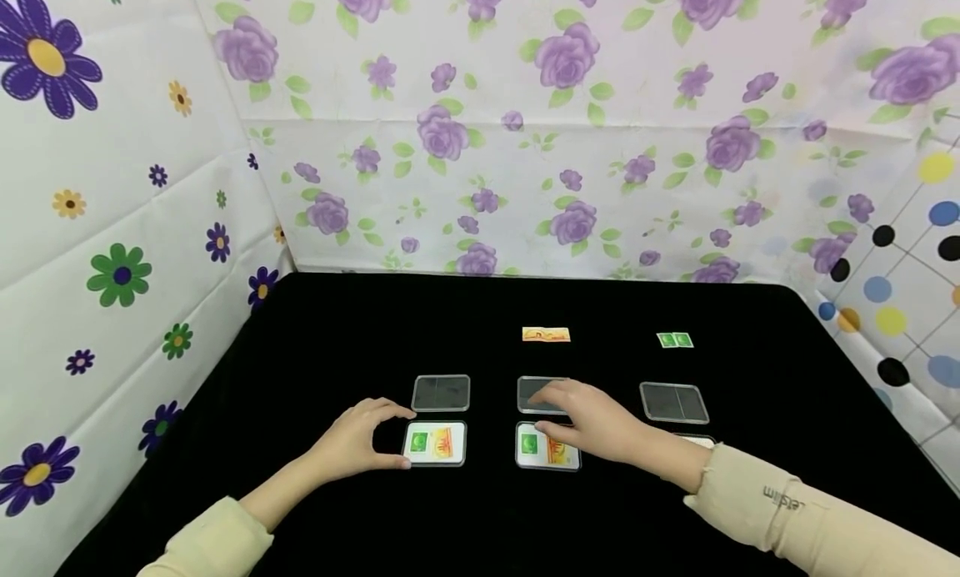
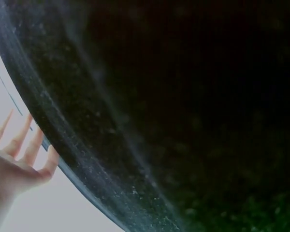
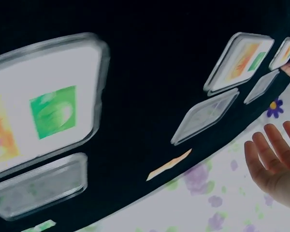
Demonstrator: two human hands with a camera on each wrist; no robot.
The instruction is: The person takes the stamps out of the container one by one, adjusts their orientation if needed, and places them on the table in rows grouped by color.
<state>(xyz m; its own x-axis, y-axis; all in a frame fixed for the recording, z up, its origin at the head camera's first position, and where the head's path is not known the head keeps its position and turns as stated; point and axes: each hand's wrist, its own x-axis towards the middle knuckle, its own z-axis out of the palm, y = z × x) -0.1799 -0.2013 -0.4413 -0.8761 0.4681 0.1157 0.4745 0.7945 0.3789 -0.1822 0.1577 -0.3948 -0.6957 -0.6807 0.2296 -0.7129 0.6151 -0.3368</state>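
On the left, a clear-edged case (image 1: 435, 459) holds a white card with a green stamp and an orange one. My left hand (image 1: 352, 444) stands at that case's left side, thumb near its lower corner and forefinger near its upper corner. A similar case (image 1: 531, 459) lies in the middle. My right hand (image 1: 600, 423) reaches over it, fingers overlapping the clear cover (image 1: 529, 385) behind and thumb over the case's upper edge. In the right wrist view, the right hand (image 3: 278, 164) shows its fingers extended. The left wrist view shows the left hand (image 2: 19, 164) with fingers spread.
A third case (image 3: 48, 111) lies on the right, partly under my right forearm in the head view. Clear covers lie behind the left case (image 1: 441, 393) and the right one (image 1: 673, 402). Farther back are an orange strip (image 1: 546, 334) and green stamps (image 1: 675, 340). Flowered cloth walls enclose the black table.
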